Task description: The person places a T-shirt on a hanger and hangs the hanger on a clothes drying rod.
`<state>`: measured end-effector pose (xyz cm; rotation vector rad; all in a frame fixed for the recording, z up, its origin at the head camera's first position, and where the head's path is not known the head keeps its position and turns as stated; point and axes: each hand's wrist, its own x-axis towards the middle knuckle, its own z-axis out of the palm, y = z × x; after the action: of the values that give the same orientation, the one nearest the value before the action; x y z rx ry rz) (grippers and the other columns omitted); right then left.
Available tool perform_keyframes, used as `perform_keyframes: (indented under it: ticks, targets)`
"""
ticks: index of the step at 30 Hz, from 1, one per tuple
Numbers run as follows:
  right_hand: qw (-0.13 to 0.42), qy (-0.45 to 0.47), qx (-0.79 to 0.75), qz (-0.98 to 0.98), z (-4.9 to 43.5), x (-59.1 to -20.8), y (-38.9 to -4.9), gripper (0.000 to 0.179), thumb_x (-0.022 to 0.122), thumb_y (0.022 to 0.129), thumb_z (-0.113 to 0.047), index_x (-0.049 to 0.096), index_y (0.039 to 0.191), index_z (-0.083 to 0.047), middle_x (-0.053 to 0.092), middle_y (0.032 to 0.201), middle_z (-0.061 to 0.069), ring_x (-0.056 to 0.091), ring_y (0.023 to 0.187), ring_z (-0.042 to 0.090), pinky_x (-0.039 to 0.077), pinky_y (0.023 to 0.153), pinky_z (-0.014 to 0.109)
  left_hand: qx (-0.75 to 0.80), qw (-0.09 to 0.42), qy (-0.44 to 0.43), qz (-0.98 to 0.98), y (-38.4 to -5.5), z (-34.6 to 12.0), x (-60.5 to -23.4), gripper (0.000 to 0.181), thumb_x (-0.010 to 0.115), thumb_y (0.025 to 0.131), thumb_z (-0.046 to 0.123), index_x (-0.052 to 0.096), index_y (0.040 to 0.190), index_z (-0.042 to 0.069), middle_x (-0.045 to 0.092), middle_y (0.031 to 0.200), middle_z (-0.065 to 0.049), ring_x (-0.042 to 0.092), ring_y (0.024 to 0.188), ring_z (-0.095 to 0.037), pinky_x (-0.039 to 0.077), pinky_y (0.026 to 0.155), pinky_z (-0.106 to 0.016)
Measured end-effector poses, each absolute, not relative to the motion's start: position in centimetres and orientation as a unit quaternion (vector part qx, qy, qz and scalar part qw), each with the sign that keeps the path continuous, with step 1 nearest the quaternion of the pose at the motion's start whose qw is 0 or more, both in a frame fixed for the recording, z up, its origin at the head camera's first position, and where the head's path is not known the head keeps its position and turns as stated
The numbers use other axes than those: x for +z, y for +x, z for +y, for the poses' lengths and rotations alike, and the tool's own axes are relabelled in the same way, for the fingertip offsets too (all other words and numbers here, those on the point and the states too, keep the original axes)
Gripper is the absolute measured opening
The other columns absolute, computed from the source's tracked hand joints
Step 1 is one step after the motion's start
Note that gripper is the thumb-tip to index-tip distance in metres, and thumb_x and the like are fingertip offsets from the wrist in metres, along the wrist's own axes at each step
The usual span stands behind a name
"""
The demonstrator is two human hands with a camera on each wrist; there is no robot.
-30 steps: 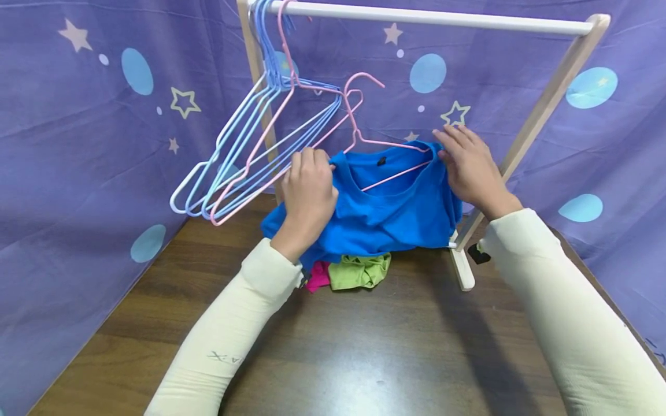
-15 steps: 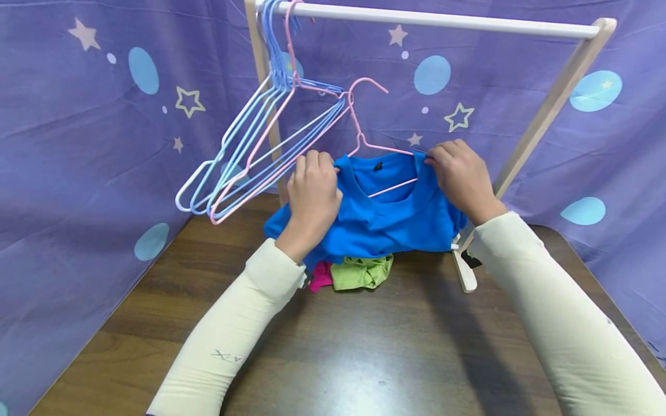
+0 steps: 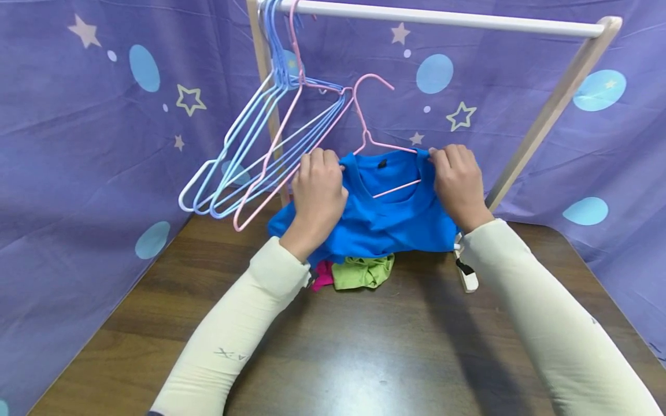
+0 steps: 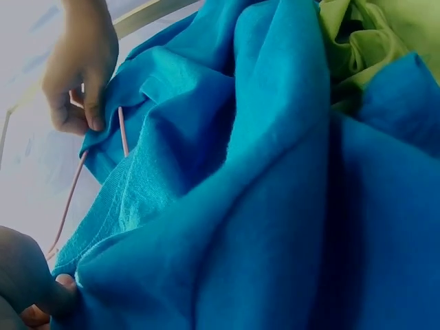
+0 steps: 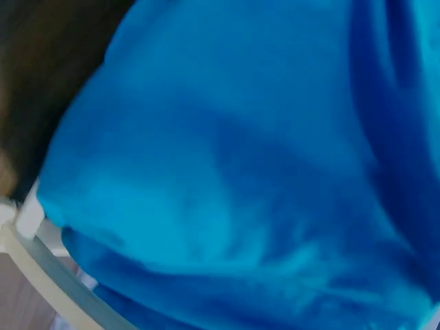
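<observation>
A blue T-shirt hangs on a pink clothes hanger, whose hook rises free above the neckline. My left hand grips the shirt's left shoulder beside the collar. On the other side my right hand pinches the right shoulder near the collar. In the left wrist view, the right hand holds the collar edge between thumb and fingers, and the left thumb presses the cloth. Blue cloth fills most of the right wrist view. Part of the hanger's lower bar crosses the neck opening.
Several blue and white hangers and a pink one hang at the left end of the rack's white rod. Folded green cloth and pink cloth lie on the wooden table. A wooden post stands at right.
My right hand has gone from extended fingers at the shirt's shoulder to pinching it closer to the collar. Both hands, the shirt and its hanger have shifted slightly right in view.
</observation>
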<state>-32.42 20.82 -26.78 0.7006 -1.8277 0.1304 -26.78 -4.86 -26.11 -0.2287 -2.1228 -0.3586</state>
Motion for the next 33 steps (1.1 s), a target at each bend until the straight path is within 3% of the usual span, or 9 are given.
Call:
perform_keyframes:
  ticks: [4,8,18,27,33]
  targets:
    - [0.590,0.274,0.051,-0.757,19.9,-27.5,-32.4,0.018,0.053,0.104,0.001,0.058,0.090,0.010,0.052,0.078,0.023,0.053,0.071,0.042,0.044,0.062,0.052,-0.149,0.456,-0.090,-0.873,-26.5,-4.4,-26.0,0.013,0.067,0.095,0.011,0.065,0.097,-0.001,0.063,0.092,-0.015,0.058,0.084,-0.032,0.054,0.066,-0.042]
    - [0.568,0.266,0.057,-0.777,19.7,-27.7,-32.3,0.019,0.049,0.106,-0.002,0.059,0.098,0.011,0.055,0.084,0.025,0.054,0.076,0.042,0.047,0.067,0.052,-0.148,0.448,-0.094,-0.877,-26.3,-4.3,-25.9,0.014,0.064,0.097,0.013,0.066,0.098,-0.001,0.063,0.092,-0.015,0.059,0.083,-0.031,0.055,0.065,-0.042]
    - [0.463,0.248,0.073,-0.848,22.0,-27.3,-32.7,0.021,0.044,0.108,-0.004,0.057,0.109,0.012,0.063,0.113,0.029,0.058,0.110,0.046,0.046,0.102,0.056,-0.146,0.447,-0.094,-0.878,-26.5,-4.5,-25.9,0.014,0.065,0.097,0.013,0.066,0.097,-0.001,0.063,0.091,-0.015,0.059,0.082,-0.031,0.054,0.065,-0.042]
    - [0.463,0.253,0.054,-0.848,23.5,-27.4,-32.8,0.021,0.046,0.107,-0.003,0.059,0.103,0.013,0.061,0.099,0.030,0.057,0.094,0.048,0.048,0.086,0.059,-0.141,0.449,-0.092,-0.877,-26.5,-4.3,-26.1,0.014,0.066,0.096,0.013,0.065,0.097,-0.001,0.063,0.092,-0.015,0.059,0.083,-0.032,0.054,0.065,-0.043]
    - [0.459,0.198,0.055,-0.864,23.2,-27.9,-32.8,0.019,0.048,0.104,-0.002,0.056,0.099,0.014,0.057,0.091,0.033,0.054,0.083,0.051,0.046,0.076,0.061,-0.142,0.445,-0.097,-0.879,-26.4,-4.1,-26.1,0.015,0.065,0.097,0.014,0.066,0.097,-0.001,0.063,0.091,-0.015,0.059,0.083,-0.031,0.055,0.066,-0.043]
